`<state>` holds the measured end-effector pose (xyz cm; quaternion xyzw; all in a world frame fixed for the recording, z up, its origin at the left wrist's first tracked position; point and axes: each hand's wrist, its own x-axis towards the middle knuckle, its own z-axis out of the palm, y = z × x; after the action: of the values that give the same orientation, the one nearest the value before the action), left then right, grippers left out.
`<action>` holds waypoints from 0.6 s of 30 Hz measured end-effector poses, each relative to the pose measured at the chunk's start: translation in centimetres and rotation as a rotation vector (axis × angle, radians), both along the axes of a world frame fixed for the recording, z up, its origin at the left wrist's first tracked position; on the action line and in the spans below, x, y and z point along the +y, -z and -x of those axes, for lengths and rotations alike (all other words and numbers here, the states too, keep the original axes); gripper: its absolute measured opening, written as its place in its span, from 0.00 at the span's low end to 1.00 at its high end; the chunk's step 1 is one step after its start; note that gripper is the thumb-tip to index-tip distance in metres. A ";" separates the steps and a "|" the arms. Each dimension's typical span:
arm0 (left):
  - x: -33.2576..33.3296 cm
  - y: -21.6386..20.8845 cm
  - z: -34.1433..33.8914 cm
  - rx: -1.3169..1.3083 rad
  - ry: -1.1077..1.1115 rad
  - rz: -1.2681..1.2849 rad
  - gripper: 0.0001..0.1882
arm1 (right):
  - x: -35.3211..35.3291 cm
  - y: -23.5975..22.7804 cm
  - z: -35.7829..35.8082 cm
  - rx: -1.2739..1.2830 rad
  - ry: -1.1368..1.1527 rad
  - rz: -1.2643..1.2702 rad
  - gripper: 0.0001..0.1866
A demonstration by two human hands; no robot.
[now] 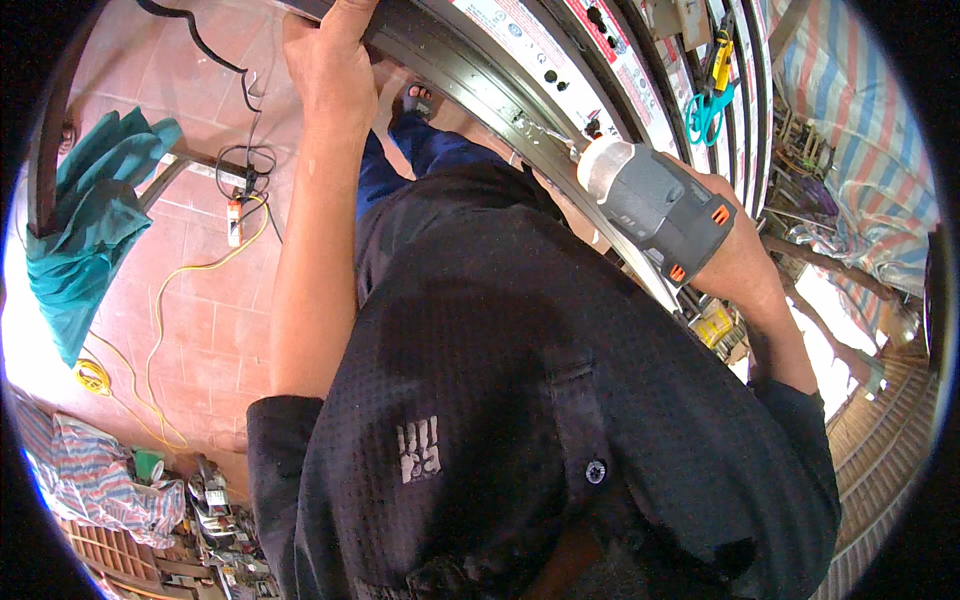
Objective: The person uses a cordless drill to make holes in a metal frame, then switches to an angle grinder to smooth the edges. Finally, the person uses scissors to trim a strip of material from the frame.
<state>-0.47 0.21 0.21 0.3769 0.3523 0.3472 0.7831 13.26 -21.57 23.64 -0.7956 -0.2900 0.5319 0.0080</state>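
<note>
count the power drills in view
1. The grey power drill with orange buttons is in the right hand, its bit against the dark metal frame that the left hand grips. Others may be hidden among the clutter.

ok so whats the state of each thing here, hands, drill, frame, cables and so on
left hand: gripping the dark metal frame
right hand: closed around the drill's handle
grey drill: held, bit tip against the frame
dark metal frame: lying across the work area, held steady
teal scissors: lying untouched beyond the frame
teal cloth: draped over a rail
yellow cable: loose on the tiled floor
</note>
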 end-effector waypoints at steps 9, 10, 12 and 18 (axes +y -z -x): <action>-0.1 -0.6 -0.1 -0.012 0.006 -0.007 0.31 | -0.9 0.3 0.8 -0.078 -0.079 -0.221 0.32; -0.1 -0.7 -0.1 -0.028 0.018 0.014 0.31 | -0.9 0.2 0.8 -0.071 -0.078 -0.224 0.32; -0.1 -0.9 0.0 -0.064 0.045 0.057 0.31 | -0.7 0.1 0.8 -0.061 -0.064 -0.192 0.31; -0.1 -1.3 0.4 -0.072 0.075 0.047 0.31 | -0.1 -0.2 1.1 -0.117 -0.149 -0.191 0.30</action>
<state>-0.83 0.15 1.46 0.3585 0.3178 0.3227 0.8163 12.14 -21.71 23.84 -0.7971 -0.3976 0.4536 0.0272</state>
